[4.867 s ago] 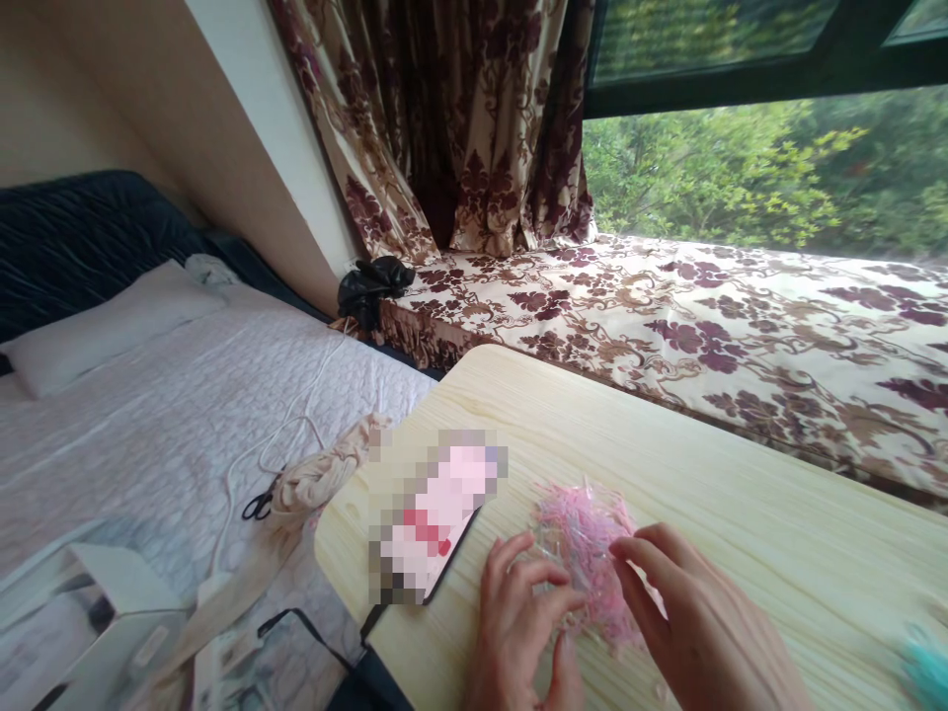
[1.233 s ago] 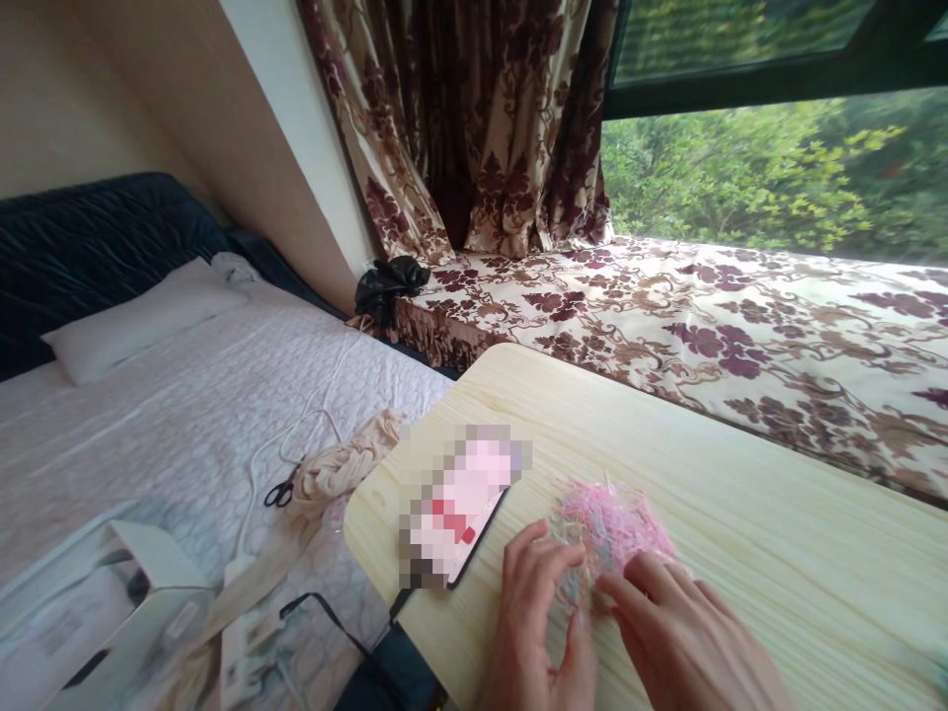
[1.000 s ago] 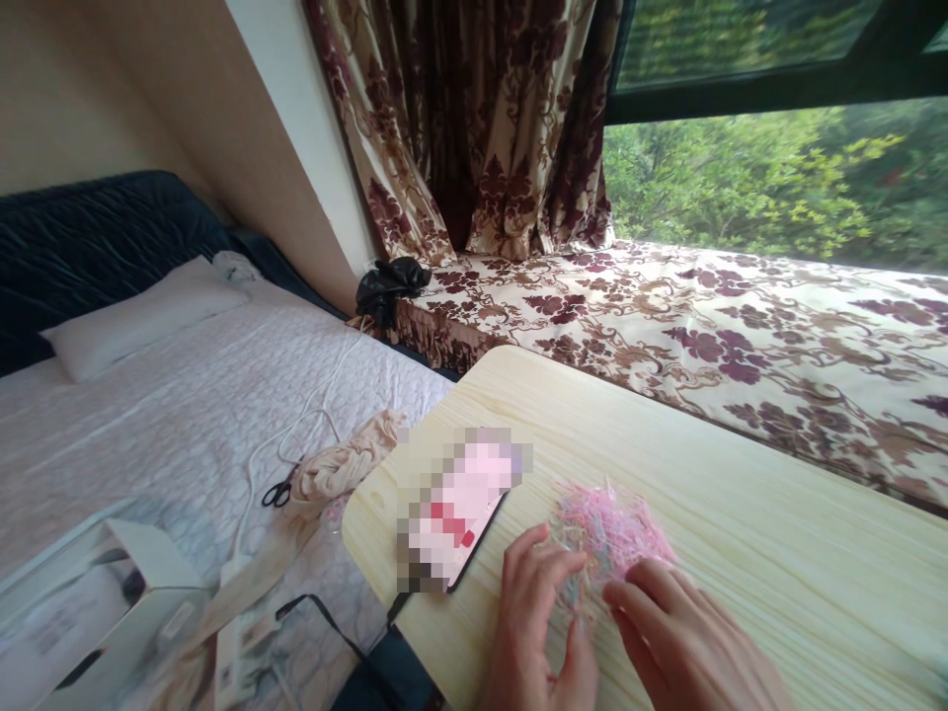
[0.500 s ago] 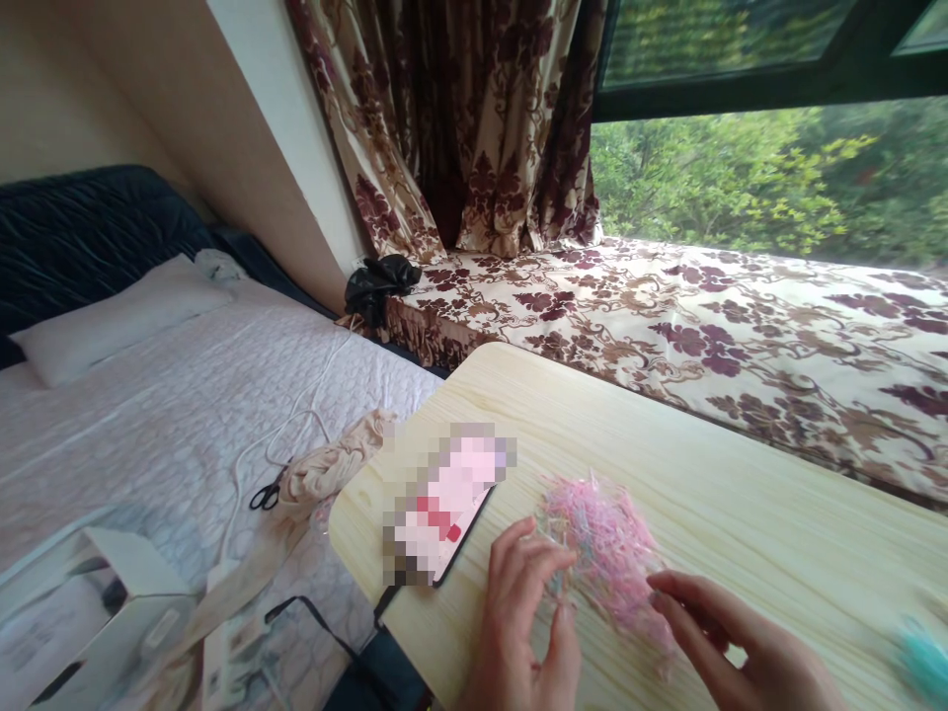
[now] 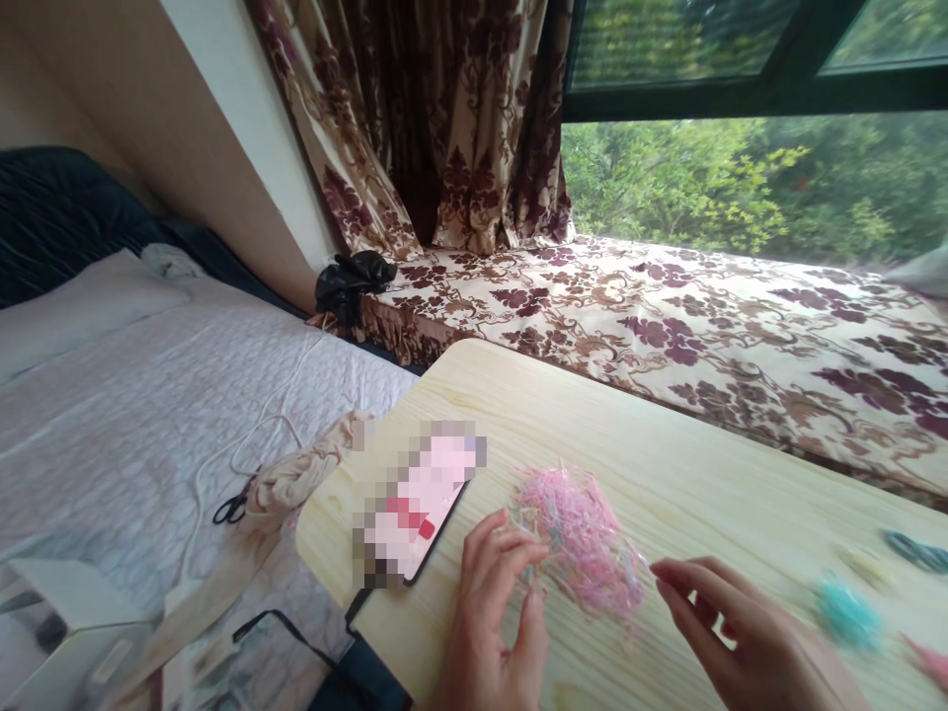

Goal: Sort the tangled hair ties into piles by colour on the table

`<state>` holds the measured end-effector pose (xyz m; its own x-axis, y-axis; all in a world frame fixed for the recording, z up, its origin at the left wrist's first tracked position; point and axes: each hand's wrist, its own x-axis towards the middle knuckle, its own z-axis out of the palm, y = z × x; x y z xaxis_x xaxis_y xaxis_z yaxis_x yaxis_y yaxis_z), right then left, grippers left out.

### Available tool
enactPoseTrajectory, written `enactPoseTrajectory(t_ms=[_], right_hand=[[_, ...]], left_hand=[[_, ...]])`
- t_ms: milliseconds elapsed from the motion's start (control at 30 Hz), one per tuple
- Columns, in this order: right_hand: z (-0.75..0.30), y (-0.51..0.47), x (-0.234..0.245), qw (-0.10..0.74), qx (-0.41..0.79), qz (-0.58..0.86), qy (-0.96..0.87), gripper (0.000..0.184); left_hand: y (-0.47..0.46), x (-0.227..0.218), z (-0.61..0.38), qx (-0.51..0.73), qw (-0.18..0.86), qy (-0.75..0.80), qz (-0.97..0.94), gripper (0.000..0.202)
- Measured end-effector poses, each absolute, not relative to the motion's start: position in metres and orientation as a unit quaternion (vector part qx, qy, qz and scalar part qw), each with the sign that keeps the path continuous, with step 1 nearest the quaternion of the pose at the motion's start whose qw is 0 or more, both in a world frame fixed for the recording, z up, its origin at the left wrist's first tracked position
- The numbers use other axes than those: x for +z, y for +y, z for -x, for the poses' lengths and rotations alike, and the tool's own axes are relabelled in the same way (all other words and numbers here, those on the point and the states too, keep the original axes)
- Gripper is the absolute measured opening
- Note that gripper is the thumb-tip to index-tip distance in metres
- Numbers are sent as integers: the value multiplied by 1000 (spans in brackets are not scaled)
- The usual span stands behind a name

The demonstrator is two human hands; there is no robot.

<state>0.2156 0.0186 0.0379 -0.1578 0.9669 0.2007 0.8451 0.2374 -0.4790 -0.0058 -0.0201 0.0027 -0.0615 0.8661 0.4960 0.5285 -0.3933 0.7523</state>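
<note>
A loose heap of thin pastel strands (image 5: 582, 538), mostly pink with some blue and yellow, lies on the pale wooden table (image 5: 518, 395). They look like tiny elastic bands, though blur hides their exact kind. My left hand (image 5: 500, 602) rests at the heap's left edge, fingers curled, with a gap between thumb and forefinger. To the right of the heap is my right hand (image 5: 730, 622), its thumb and forefinger pinched together. Whatever is between those fingertips is too small to make out. Left of my left hand lies a phone (image 5: 422, 509) with a blurred pink screen.
Small teal (image 5: 848, 612), pale yellow (image 5: 866, 566), dark blue (image 5: 916, 551) and pink (image 5: 929, 657) clusters lie at the table's right. The bed on the left holds scissors (image 5: 231, 508), a beige cloth (image 5: 296, 484) and a white box (image 5: 66, 622). A flowered window seat (image 5: 667, 306) borders the table's far side.
The view has swung to the right, bringing more of the coloured clusters into sight. My right hand has drawn slightly away from the heap, still pinched. My left hand stays beside it.
</note>
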Motion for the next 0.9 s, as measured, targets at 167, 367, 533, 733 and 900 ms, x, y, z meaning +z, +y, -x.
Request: enactPoseTrajectory(t_ms=[167, 367, 533, 733, 900], right_hand=[[-214, 32, 23, 223, 87, 529, -814, 30], [-208, 34, 25, 224, 61, 529, -816, 36], [-206, 34, 27, 213, 70, 530, -817, 32], [-208, 34, 25, 213, 99, 536, -811, 31], [-210, 28, 28, 224, 126, 550, -794, 32]], left_hand=[[-20, 3, 6, 507, 166, 525, -663, 38], [-20, -1, 6, 515, 175, 517, -661, 40], [-21, -2, 5, 511, 198, 531, -646, 38], [-22, -1, 5, 510, 200, 532, -645, 37], [-22, -2, 5, 506, 203, 531, -649, 39]])
